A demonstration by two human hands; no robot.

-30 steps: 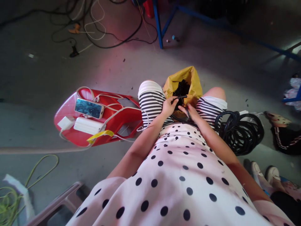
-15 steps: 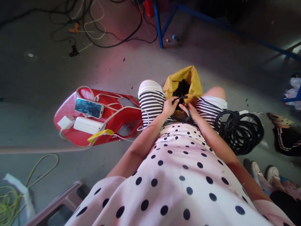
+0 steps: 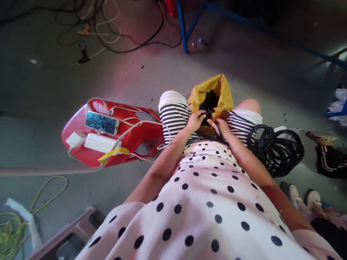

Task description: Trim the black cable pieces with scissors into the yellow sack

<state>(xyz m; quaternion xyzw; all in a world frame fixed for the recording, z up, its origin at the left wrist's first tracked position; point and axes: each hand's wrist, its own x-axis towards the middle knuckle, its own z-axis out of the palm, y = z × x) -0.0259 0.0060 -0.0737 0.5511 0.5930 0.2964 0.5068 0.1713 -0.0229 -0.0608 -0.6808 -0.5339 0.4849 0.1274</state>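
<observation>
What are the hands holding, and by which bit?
The left hand holds a black cable or tube near one end. What the right hand holds, if anything, is too small to tell.

Two bare hands low and close together between striped trouser legs (image 3: 175,113). Left hand (image 3: 195,121) pinches a thin black tube (image 3: 209,113) near the mouth of a yellow bag (image 3: 227,98); bag just beyond the grip, dark pieces (image 3: 210,97) inside. Right hand (image 3: 222,127) just beside, a black length (image 3: 218,129) bent against it; hold hard to read. Left of grip: red stool (image 3: 132,136) bearing phone (image 3: 101,122), white block (image 3: 101,143), pale cable (image 3: 150,123). Right of grip: coiled black hose (image 3: 282,168); farther right, nearer the camera, another person's pale shoes (image 3: 313,199). Well beyond grip: blue frame (image 3: 183,29), and to its left, tangled cords (image 3: 119,52).
</observation>
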